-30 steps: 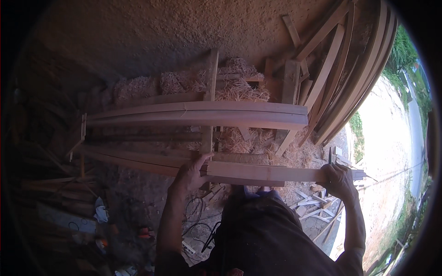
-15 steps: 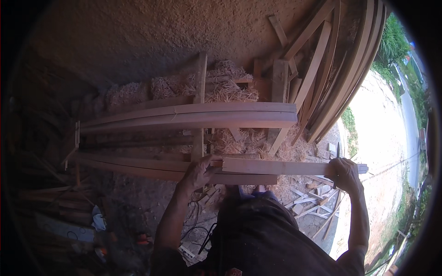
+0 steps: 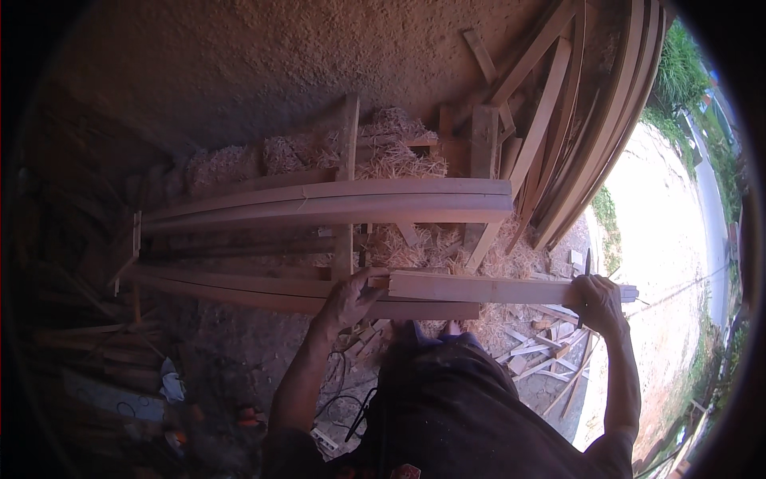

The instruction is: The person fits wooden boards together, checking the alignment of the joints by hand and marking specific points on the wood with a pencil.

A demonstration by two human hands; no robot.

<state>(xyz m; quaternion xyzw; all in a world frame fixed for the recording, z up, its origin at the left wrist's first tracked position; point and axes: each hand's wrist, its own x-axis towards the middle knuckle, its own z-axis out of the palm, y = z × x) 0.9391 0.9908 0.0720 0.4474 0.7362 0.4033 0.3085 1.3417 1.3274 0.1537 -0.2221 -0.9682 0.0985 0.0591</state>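
1. Two bare hands on one pale board [image 3: 487, 289], held horiz. in front of body.
2. L hand [image 3: 347, 302]: fingers pinching board's narrow L end.
3. R hand [image 3: 594, 302]: gripping board near R end, plus thin dark tool [image 3: 589, 260], type unclear.
4. Board loc.: over R end of lower beams [image 3: 239, 289], extends past them to R; contact unclear.
5. Upper beams [image 3: 335, 199] roughly parallel, farther from body.
6. Bkgd: shavings [image 3: 403, 165] beyond upper beams; offcuts [image 3: 536, 351] on ground, lower R.
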